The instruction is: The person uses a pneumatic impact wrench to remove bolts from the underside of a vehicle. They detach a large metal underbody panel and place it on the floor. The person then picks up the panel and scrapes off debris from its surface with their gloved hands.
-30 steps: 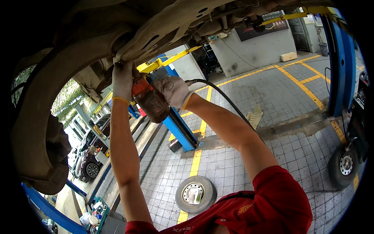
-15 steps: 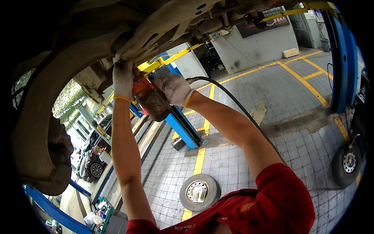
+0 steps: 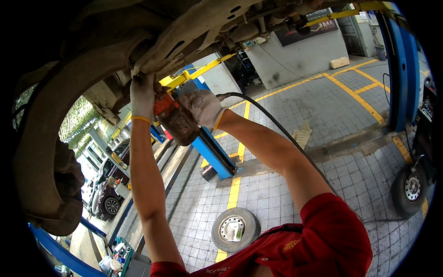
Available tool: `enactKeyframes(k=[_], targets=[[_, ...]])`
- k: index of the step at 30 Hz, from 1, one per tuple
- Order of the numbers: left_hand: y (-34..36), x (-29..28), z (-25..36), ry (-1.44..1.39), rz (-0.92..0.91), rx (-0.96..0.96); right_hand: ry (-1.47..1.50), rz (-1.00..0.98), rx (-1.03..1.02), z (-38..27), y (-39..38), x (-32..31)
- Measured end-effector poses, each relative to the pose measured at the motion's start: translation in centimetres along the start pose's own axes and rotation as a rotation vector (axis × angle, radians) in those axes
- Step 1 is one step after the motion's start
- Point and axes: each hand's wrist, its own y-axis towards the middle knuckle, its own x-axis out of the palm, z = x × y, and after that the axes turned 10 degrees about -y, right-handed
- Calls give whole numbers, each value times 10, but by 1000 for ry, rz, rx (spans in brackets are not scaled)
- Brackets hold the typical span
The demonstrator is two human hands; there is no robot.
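Holding one air wrench [image 3: 177, 122] just below the edge of one car underbody [image 3: 198, 34].
I count two gloved hands: the right hand [image 3: 201, 108] wraps the wrench, one hose [image 3: 252, 99] attached; the left hand [image 3: 143, 98] is beside its front, grip hidden, so I cannot tell. Two wheels [image 3: 412, 188] show beyond.

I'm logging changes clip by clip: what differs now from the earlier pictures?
Beyond a slight view shift, nothing visibly moved; nothing was taken hold of or let go. The left hand stays raised by the underbody, the right hand on the power tool, black hose trailing rightward.
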Motion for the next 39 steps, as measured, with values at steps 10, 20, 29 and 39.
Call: enactKeyframes(k=[10,20,29,39], targets=[[-2,-1,1,-1,-6,76,8,1,16,-3,1,1],[-1,3,7,54,-3,-16,-21,148,-33,4,-1,8],[1,0,-2,-14,-7,40,19,-71,21,-1,3,-5],[-3,2,4,35,15,74,4,-39,-4,1,2,7]])
